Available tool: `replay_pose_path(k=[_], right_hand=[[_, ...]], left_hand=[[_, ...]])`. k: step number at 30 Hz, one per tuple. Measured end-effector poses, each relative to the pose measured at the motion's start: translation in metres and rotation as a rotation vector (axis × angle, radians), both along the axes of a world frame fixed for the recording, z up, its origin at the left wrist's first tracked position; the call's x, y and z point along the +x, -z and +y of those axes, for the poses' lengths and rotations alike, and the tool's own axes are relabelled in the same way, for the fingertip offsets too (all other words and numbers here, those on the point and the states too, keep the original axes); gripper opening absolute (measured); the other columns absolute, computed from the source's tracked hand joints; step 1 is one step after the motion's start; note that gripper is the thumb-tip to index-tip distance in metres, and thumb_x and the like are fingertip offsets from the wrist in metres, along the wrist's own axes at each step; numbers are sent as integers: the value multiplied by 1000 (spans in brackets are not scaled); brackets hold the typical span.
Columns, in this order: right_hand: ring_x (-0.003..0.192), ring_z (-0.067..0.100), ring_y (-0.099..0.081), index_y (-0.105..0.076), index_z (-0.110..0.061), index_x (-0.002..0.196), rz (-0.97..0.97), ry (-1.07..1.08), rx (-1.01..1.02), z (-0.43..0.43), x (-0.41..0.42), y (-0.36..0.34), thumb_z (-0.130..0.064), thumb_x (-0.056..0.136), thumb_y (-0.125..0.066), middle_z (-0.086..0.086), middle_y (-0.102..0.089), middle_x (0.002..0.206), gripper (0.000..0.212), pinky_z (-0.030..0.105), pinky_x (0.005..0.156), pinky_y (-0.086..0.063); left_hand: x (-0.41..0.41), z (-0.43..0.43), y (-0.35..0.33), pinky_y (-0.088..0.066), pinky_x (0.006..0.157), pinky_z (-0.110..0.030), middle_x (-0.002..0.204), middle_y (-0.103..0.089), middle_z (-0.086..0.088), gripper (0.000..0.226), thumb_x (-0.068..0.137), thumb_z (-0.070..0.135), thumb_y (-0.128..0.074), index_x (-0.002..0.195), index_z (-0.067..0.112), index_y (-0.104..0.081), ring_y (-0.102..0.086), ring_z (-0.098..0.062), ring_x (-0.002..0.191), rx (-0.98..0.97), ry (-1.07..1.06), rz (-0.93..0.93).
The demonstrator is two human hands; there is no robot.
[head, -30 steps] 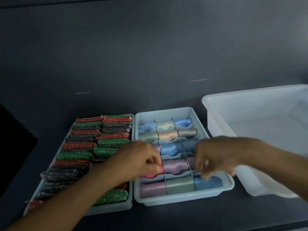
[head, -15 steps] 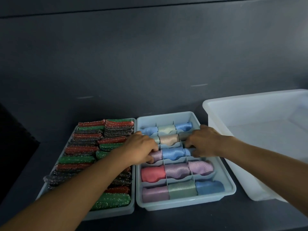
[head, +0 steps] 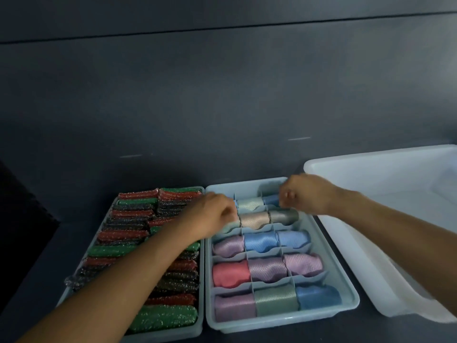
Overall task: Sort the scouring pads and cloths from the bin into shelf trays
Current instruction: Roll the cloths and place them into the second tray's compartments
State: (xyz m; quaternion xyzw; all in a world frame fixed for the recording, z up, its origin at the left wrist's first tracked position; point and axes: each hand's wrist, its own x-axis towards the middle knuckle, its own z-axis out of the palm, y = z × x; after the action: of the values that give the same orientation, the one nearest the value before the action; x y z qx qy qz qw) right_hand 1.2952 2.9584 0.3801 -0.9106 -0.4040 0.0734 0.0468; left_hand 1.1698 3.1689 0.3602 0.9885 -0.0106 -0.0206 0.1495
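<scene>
The blue divided tray (head: pixel 272 323) holds rolled cloths in its compartments, among them a pink one (head: pixel 230 273) and a beige one (head: pixel 253 219). Beside it on the left, a second tray (head: pixel 173 335) is packed with red, green and dark glittery scouring pads (head: pixel 163 318). My left hand (head: pixel 210 216) rests with curled fingers on the left compartment of the second row from the back, hiding what lies there. My right hand (head: pixel 306 194) is curled over the back right compartment, next to a blue cloth (head: pixel 270 200), with nothing visible in it.
The white bin (head: pixel 371 164) stands to the right of the cloth tray, and its visible inside shows no items. Everything sits on a dark shelf with a dark back wall (head: pixel 222 107) close behind the trays.
Both hands have moved row by row from the near end of the cloth tray toward its back. The pink cloth and the near rows are now uncovered.
</scene>
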Motion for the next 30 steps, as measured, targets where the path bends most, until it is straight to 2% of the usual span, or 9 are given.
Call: replay_pose_path(k=[3, 6, 11, 16, 19, 22, 25, 27, 30], right_hand=[[102, 27, -62, -66, -23, 100, -166, 78, -98, 18, 18, 4, -22, 89, -52, 4, -67, 109, 18, 29, 76, -42], [112, 28, -60, -59, -17, 115, -195, 76, -299, 38, 22, 18, -29, 91, -53, 7, -62, 121, 27, 32, 80, -42], [115, 23, -59, -54, -21, 126, -321, 21, -436, 56, 23, 36, -24, 97, -46, 1, -60, 127, 30, 34, 85, -45], [115, 20, -59, -54, -28, 125, -346, 48, -442, 56, 25, 43, -27, 97, -44, -5, -60, 127, 30, 34, 81, -45], [117, 21, -58, -52, -30, 128, -296, 62, -421, 55, 23, 43, -30, 98, -41, -5, -60, 129, 32, 36, 86, -45], [118, 23, -56, -50, -30, 131, -183, 86, -374, 51, 17, 32, -35, 98, -40, -2, -58, 131, 34, 37, 89, -45], [116, 27, -57, -51, -29, 130, -155, 81, -194, 52, -3, 19, -33, 96, -44, 2, -59, 130, 35, 38, 91, -44], [113, 28, -59, -55, -32, 127, -129, 63, -26, 60, -23, 13, -34, 96, -45, 4, -62, 125, 33, 38, 90, -46], [101, 29, -64, -65, -31, 108, -47, -10, 167, 86, -50, 10, -32, 95, -47, 4, -69, 105, 22, 38, 84, -51]], left_hand=[[23, 14, -4, -46, 92, -31, 108, -73, 3, 22, 99, 23, -51, 107, 24, -72, -67, -19, 98, 154, -92, -179], [42, 21, 6, -38, 96, -31, 122, -68, -1, 27, 99, 24, -48, 118, 24, -68, -61, -23, 110, 285, -85, -56], [55, 18, 19, -29, 95, -35, 114, -68, -3, 20, 96, 34, -54, 105, 20, -64, -62, -24, 105, 545, 14, 47], [63, 15, 20, -27, 98, -34, 111, -70, -4, 14, 94, 26, -57, 101, 18, -65, -64, -23, 103, 635, 10, 76], [62, 17, 17, -27, 98, -34, 116, -68, -2, 18, 95, 27, -55, 107, 19, -66, -62, -21, 108, 531, 3, 116], [39, 25, -1, -31, 109, -38, 141, -53, 0, 42, 98, 36, -55, 137, 24, -51, -50, -20, 127, 160, -29, 135], [-21, 44, -16, -35, 112, -41, 147, -46, 8, 49, 96, 42, -54, 143, 30, -44, -45, -15, 132, -108, -105, -15], [-69, 67, -17, -33, 115, -39, 150, -40, 13, 49, 97, 43, -52, 144, 33, -42, -38, -9, 137, -121, -195, -78], [-127, 98, -11, -27, 117, -33, 155, -31, 13, 52, 98, 42, -49, 147, 31, -38, -29, -8, 142, -67, -337, -27]])
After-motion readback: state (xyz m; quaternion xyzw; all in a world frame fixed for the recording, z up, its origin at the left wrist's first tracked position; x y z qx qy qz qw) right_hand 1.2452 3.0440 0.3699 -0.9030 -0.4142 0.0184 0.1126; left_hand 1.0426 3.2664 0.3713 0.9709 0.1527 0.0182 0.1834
